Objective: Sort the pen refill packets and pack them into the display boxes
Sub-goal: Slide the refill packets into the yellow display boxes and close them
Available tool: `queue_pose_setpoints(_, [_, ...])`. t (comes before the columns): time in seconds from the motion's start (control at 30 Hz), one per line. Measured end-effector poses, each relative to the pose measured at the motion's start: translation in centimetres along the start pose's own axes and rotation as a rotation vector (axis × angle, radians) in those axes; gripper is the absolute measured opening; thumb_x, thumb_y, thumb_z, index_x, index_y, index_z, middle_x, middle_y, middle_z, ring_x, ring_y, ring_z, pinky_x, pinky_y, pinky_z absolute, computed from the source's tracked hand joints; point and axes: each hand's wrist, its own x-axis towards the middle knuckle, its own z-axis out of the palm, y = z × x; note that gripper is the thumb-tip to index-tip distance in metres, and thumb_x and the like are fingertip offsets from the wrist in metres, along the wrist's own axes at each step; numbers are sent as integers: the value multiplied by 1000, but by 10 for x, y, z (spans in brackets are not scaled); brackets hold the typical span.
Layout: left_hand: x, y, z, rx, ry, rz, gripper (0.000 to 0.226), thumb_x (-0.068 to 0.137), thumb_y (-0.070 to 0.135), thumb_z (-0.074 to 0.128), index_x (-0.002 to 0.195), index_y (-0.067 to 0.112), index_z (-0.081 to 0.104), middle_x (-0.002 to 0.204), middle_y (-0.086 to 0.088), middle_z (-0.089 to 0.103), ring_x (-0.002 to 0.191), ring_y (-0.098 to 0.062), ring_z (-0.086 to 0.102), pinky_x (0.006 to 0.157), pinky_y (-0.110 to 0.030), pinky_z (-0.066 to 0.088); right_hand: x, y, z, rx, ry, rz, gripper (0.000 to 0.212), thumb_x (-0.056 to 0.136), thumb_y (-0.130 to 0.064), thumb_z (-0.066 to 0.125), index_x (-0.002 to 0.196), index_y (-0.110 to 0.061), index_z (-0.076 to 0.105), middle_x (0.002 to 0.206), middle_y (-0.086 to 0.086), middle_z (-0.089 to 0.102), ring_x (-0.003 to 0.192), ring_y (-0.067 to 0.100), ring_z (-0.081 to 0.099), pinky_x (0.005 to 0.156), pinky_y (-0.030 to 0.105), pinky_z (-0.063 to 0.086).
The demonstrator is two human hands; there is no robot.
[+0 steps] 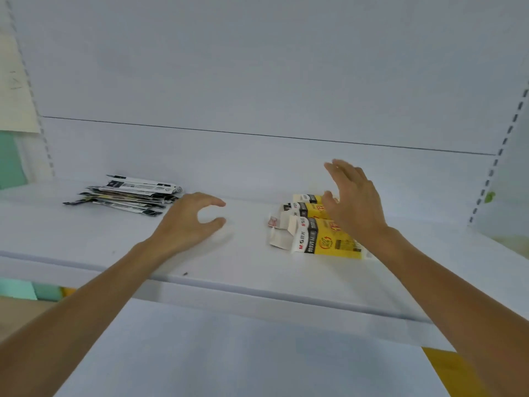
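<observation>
From the head camera we see a white shelf [252, 262]. Our left hand [189, 222] sits low over it, thumb and fingers arched apart, holding nothing. A pile of refill packets [128, 194] lies just beyond it, to its left. Our right hand [355, 196], fingers spread, hovers over yellow display boxes [323, 239], seemingly three, lying flat beneath it.

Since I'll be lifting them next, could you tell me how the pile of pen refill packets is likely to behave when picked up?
The pile of pen refill packets lies fanned and uneven, so it will probably slide apart unless gripped whole. The packets look thin, flat and glossy, so likely light, bendy and slippery. Being flat, they should not roll.
</observation>
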Motion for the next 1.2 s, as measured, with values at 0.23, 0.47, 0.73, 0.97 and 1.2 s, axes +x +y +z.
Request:
queue_pose_setpoints(0.23, [-29,-44,-75,-13,238,-10,26,77,33,61,102,27,68,104,16,62,101,-1,51,88,-1,31,53,-132,44,216,69,-265,58,79,-5,56,136,-8,44,141,10,46,122,30,47,90,40,41])
queue_pose_setpoints(0.47, [-61,-162,-172,173,266,-153,25,81,21,66,106,19,68,106,10,61,96,-8,53,86,-17,33,90,-289,125,334,-28,-362,60,79,1,55,137,-8,43,144,11,42,119,33,48,89,44,42])
queue_pose_setpoints(0.73, [-38,-296,-243,173,285,-211,34,82,11,67,115,18,62,116,4,59,104,-13,55,90,-24,36,140,-395,192,236,-147,-318,62,87,-6,47,145,-16,28,152,5,26,129,26,37,99,37,32])
queue_pose_setpoints(0.97, [26,-336,-225,-83,35,-144,25,85,20,64,108,28,60,113,12,55,104,-5,52,90,-23,38,167,-370,203,165,-190,-74,57,89,-9,49,143,-17,33,144,3,43,127,23,42,104,39,34])
queue_pose_setpoints(1.2, [62,-340,-170,-163,-250,-35,17,84,15,67,100,18,65,97,9,63,94,-6,58,69,0,37,114,-325,219,9,-510,-21,40,90,-41,55,126,-24,55,124,-6,58,112,18,50,92,35,39])
